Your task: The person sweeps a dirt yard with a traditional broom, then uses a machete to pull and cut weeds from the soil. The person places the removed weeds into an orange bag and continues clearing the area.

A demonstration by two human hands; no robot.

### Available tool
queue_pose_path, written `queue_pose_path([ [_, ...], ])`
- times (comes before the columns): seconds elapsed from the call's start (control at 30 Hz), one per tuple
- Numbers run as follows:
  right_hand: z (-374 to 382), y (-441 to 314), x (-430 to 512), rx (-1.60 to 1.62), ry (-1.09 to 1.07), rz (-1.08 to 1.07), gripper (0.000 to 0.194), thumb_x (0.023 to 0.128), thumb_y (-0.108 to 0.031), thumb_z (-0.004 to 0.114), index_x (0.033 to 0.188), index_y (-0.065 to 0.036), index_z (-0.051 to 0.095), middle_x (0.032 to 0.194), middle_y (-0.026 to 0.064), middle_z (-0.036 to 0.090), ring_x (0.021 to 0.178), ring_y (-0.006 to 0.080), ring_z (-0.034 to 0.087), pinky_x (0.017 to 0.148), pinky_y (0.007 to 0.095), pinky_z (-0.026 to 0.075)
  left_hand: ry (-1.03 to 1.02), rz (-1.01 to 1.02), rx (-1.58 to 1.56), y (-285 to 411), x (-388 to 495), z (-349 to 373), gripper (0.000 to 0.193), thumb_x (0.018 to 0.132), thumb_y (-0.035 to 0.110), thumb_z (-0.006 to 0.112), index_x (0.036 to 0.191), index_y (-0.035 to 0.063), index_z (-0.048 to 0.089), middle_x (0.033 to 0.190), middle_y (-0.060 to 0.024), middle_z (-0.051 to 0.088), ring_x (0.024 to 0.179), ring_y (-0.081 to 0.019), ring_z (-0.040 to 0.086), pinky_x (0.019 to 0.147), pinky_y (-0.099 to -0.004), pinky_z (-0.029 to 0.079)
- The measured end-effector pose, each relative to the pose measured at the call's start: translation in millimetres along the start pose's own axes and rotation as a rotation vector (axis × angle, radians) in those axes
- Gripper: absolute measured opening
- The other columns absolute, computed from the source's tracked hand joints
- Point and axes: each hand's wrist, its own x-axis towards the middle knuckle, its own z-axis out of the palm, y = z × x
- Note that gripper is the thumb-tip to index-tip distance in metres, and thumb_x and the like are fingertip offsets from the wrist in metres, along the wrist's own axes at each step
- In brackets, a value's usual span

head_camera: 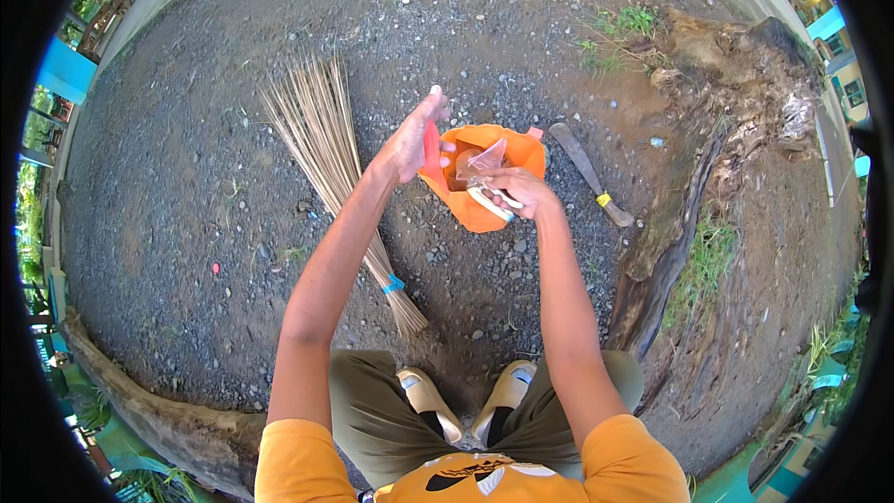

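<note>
An orange fabric bag [482, 216] with pinkish handles stands on the gravelly ground in front of me, its mouth wide. My left hand [418, 140] is at the bag's left rim, with a handle [432, 147] hooked by the thumb side and the fingers spread. Over the bag's mouth, my right hand [515, 190] grips a white-handled tool [491, 203], possibly pruning shears, together with a clear plastic bag [487, 156]. What lies deeper in the orange bag is mostly hidden. A stick broom [328, 147] bound with a blue tie lies left of the bag. To its right lies a machete [578, 154] with a yellow-wrapped handle.
A large weathered log [670, 244] with a broad stump end runs along the right side. Another log [167, 426] lies at the lower left. Grass tufts [632, 19] grow at the upper right. My feet in tan slides [427, 398] are close below the broom's bound end.
</note>
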Motion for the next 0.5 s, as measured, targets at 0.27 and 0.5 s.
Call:
queue_pose_path([
  [0.27, 33.3, -14.2, 56.7, -0.699, 0.476, -0.258, 0.025, 0.087, -0.01, 0.055, 0.109, 0.001, 0.06, 0.079, 0.0076, 0.063, 0.067, 0.0186, 0.06, 0.061, 0.0341, 0.048, -0.064, -0.057, -0.027, -3.9, -7.3, -13.4, 0.064, 0.089, 0.056, 0.05, 0.128, 0.0057, 0.046, 0.107, -0.0067, 0.057, 0.074, -0.015, 0.056, 0.063, -0.0297, 0.049],
  [0.5, 106.4, 23.4, 11.6, -0.691, -0.011, -0.445, 0.019, 0.078, -0.016, 0.063, 0.095, -0.007, 0.066, 0.093, 0.0126, 0.065, 0.096, 0.0288, 0.06, 0.086, 0.0403, 0.046, -0.053, 0.082, -0.229, -11.8, 4.2, -40.2, 0.029, 0.091, 0.029, 0.059, 0.109, 0.0066, 0.057, 0.091, -0.0028, 0.061, 0.074, -0.0115, 0.057, 0.067, -0.0252, 0.05],
])
